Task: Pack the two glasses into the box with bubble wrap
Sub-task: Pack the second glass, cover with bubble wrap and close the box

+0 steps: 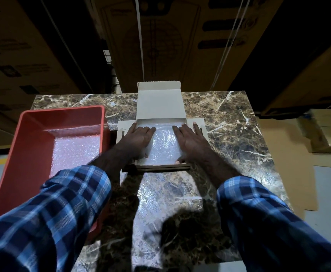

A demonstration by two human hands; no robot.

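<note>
Both the left hand (139, 137) and right hand (189, 140) lie flat, fingers straight, pressing clear bubble wrap (163, 143) into the open white cardboard box (159, 102). This looks like the lining step. No glasses show; more wrap sits in the red plastic tray (33, 134) left of the box.

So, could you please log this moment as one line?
left hand: flat on bubble wrap | right hand: same | box: open | glasses: unseen
</note>
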